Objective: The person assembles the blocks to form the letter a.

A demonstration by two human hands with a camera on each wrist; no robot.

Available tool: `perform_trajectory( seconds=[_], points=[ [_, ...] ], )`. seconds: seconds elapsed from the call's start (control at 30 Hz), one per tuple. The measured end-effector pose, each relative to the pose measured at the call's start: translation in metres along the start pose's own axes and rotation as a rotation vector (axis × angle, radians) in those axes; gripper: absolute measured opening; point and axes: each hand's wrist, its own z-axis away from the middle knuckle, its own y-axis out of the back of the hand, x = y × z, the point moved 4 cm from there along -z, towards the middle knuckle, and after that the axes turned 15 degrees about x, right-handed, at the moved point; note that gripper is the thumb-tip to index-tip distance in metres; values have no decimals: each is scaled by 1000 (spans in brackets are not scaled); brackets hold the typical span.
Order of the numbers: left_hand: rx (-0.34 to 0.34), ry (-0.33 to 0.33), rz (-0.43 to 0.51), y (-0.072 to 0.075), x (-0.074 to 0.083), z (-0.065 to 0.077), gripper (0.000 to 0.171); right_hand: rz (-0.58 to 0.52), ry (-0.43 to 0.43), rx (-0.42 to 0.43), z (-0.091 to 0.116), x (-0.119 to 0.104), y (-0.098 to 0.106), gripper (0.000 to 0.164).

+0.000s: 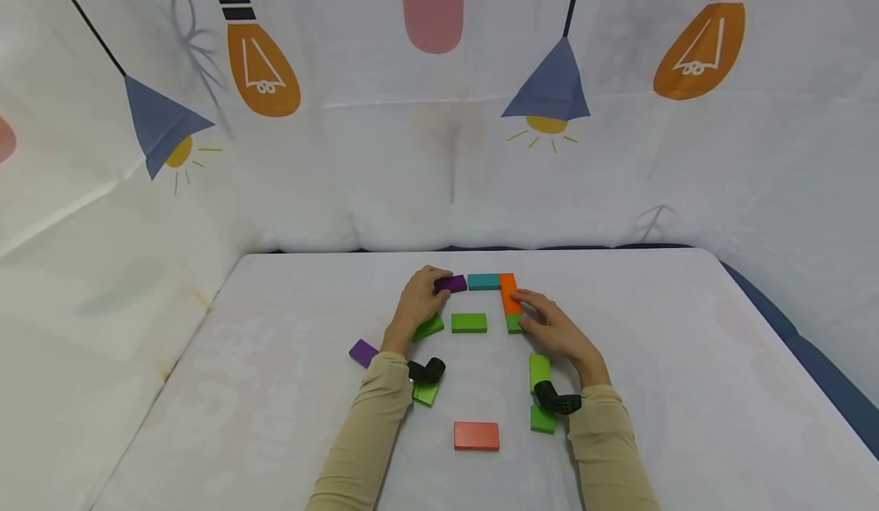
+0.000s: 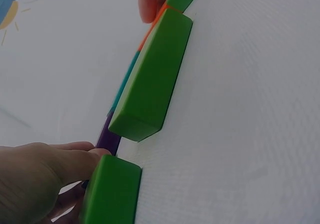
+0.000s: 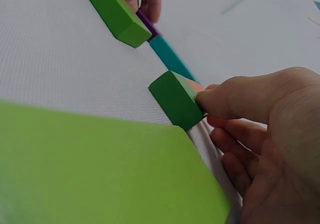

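Note:
My left hand (image 1: 417, 300) pinches a purple block (image 1: 451, 284) between thumb and fingers at the back of the table. That block's right end lies close to a teal block (image 1: 484, 282). The teal one meets an orange block (image 1: 508, 291), which runs toward me and ends at a short green block (image 1: 514, 323). My right hand (image 1: 559, 335) is beside these two. Its thumb (image 3: 235, 98) touches the short green block, and the other fingers lie loosely along the orange block's right side. A green block (image 1: 469, 323) sits between the hands, and another green block (image 1: 429, 327) lies beside my left wrist.
Another purple block (image 1: 363, 353) lies left of the left forearm. A light green block (image 1: 426, 393) is partly under that wrist. Near the right wrist are a light green block (image 1: 539, 371) and a green one (image 1: 542, 419). A coral block (image 1: 477, 436) lies in front.

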Motion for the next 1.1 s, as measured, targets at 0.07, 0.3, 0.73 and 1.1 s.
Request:
perform_trajectory(
  seconds=[0.07,0.3,0.73,1.1],
  points=[
    [2,-1,0,0,0,0,35,0,1,1,0,-1,0,46],
    [0,5,-4,-1,0,0,35,11,-15,-3,-1,1,-2,46],
    [13,-21,-4,-3,1,0,34,22,-22,-2,0,-1,-1,47],
    [3,-7,-1,-4,-1,-1,35,43,-20,-1,-1,-1,-1,47]
  ],
)
